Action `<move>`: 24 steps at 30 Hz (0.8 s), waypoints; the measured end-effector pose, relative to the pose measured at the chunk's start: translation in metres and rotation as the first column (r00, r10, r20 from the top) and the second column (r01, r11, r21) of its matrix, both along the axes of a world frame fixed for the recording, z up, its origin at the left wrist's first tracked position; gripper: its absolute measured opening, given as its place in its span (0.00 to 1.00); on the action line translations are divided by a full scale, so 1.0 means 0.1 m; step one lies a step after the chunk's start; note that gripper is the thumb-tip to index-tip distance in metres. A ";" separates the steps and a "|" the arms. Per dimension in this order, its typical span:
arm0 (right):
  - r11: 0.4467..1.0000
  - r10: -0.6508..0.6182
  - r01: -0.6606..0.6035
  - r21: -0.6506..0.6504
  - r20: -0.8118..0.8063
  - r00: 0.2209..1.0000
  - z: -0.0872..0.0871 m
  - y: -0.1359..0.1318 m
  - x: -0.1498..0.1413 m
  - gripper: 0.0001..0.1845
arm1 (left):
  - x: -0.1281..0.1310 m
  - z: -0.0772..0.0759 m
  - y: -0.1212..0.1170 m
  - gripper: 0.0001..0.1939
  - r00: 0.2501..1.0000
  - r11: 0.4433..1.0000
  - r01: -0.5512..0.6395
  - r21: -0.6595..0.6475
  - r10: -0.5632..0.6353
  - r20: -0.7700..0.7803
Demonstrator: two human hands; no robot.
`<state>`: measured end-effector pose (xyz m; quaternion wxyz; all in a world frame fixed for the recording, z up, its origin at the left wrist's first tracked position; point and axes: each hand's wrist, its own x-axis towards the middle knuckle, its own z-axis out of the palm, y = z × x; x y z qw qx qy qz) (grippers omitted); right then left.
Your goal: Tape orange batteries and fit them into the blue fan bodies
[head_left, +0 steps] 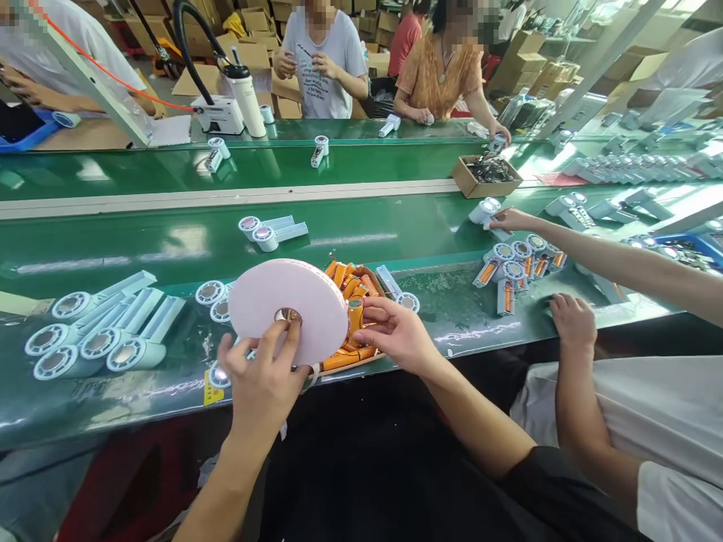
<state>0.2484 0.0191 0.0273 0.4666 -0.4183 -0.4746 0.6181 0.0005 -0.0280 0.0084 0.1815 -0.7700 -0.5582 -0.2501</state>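
My left hand grips a large pinkish-white tape roll, its fingertips hooked into the central hole. The roll is tilted up with its flat face towards me. My right hand pinches an orange battery cell close to the roll's right edge; the roll and fingers partly hide that contact. Behind and below both hands, a shallow box of orange cells stands at the bench edge, partly covered by the roll. Pale-blue round-headed fan housings lie just left of the roll, and another housing lies right of the box.
Several fan housings lie on the green bench at left. At right, a co-worker's hand touches a housing near housings fitted with orange cells. Across the line are people, a carton of dark parts and a white bottle.
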 end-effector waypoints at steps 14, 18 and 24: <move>0.802 -0.542 0.594 0.063 -0.343 0.767 0.14 0.52 0.46 0.14 | 0.46 -0.07 0.26 0.35 0.983 0.949 -0.157 -0.273 0.177 0.052; 0.683 -0.625 0.728 0.058 -0.469 0.624 0.20 0.63 0.97 0.17 | 0.31 0.14 0.60 0.35 0.996 0.908 -0.081 -0.410 0.057 -0.069; 0.806 -0.482 0.588 0.076 -0.493 0.724 -0.02 0.29 0.79 0.30 | 1.36 0.53 0.93 0.22 0.930 0.801 0.241 -0.548 -0.353 -0.107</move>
